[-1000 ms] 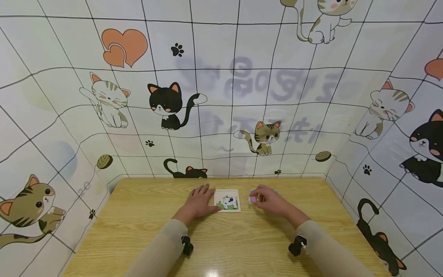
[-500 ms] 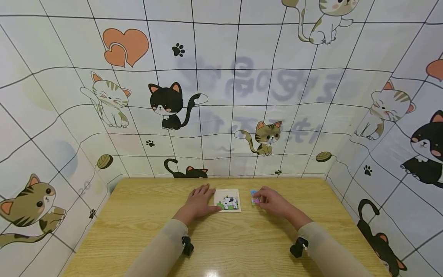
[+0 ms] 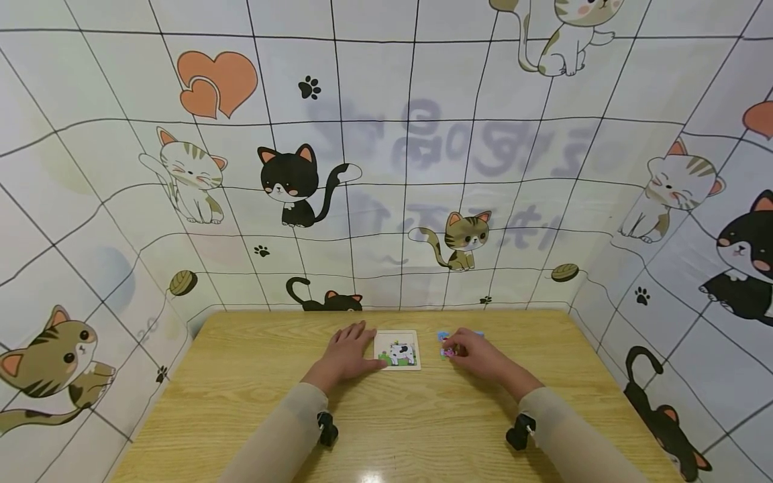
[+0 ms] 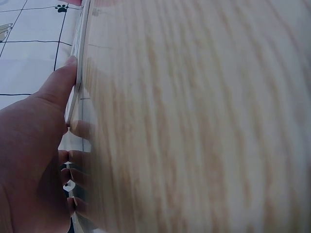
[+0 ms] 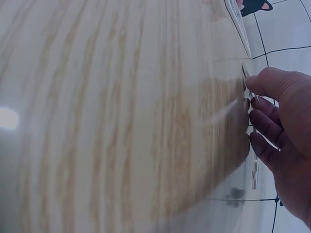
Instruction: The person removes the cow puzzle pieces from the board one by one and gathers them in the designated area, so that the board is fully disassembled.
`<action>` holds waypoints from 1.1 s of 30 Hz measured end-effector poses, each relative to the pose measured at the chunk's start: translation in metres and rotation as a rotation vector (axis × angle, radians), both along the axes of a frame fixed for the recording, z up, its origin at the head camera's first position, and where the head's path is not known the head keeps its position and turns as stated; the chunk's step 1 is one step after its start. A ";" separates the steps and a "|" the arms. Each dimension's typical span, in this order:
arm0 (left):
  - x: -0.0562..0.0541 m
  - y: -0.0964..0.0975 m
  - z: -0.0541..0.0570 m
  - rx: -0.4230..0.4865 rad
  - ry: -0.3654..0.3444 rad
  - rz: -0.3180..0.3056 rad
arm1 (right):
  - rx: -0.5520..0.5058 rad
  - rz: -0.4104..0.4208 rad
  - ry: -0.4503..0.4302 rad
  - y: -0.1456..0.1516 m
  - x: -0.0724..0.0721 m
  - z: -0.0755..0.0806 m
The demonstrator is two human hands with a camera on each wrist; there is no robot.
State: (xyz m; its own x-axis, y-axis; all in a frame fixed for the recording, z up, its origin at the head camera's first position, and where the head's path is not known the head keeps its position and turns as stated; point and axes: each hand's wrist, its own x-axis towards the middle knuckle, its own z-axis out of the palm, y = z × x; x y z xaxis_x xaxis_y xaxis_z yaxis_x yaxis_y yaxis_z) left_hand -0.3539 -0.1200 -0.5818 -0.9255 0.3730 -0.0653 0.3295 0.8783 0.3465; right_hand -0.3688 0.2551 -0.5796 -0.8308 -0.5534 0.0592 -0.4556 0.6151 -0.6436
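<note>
A square puzzle board (image 3: 395, 337) with a pale frame lies near the far middle of the table; pieces in its lower part show a black-and-white cow on green. My left hand (image 3: 348, 352) lies flat at the board's left side, its thumb on the lower left corner. In the left wrist view the thumb (image 4: 60, 82) touches the board's edge. To the right, my right hand (image 3: 475, 350) pinches a small pink puzzle piece (image 3: 447, 352) between thumb and fingers, low over the table. The right wrist view shows a thin piece (image 5: 245, 71) tilted at the thumb tip.
Blue puzzle pieces (image 3: 443, 335) lie just beyond my right fingers, partly hidden by the hand. The wooden table (image 3: 386, 416) ends at a cat-patterned cloth wall (image 3: 380, 268) behind and on both sides. A dark camera sits on each wrist.
The right hand has shifted slightly right and toward me with the pink piece, which has turned a little. More blue shows beside it. Left hand and board have stayed put.
</note>
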 end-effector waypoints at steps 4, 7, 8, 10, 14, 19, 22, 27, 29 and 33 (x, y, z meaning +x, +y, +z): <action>0.000 0.000 0.000 -0.008 0.001 0.000 | -0.004 0.009 0.000 0.000 0.000 0.001; 0.001 0.000 0.000 -0.008 -0.001 0.003 | 0.000 0.015 0.003 0.000 0.001 0.001; 0.001 0.000 0.000 -0.008 -0.001 0.004 | 0.001 0.016 0.002 0.000 0.001 0.001; 0.001 0.000 -0.001 -0.007 0.001 0.004 | 0.001 0.014 -0.003 0.001 0.002 0.002; 0.000 0.000 -0.001 -0.007 -0.003 0.004 | -0.003 0.008 -0.007 0.000 0.002 0.002; 0.000 0.001 0.000 -0.007 -0.007 0.004 | -0.002 0.007 0.003 -0.001 0.001 0.001; 0.000 0.001 0.000 -0.017 -0.005 0.005 | 0.000 0.009 0.003 -0.001 0.002 0.002; 0.001 0.001 0.001 -0.013 -0.007 0.006 | 0.010 0.005 0.008 -0.001 0.003 0.003; 0.001 0.001 0.001 -0.007 -0.007 0.008 | 0.010 0.001 0.011 -0.001 0.003 0.003; 0.001 0.001 0.000 -0.003 -0.009 0.013 | -0.008 -0.019 -0.001 -0.003 0.004 0.005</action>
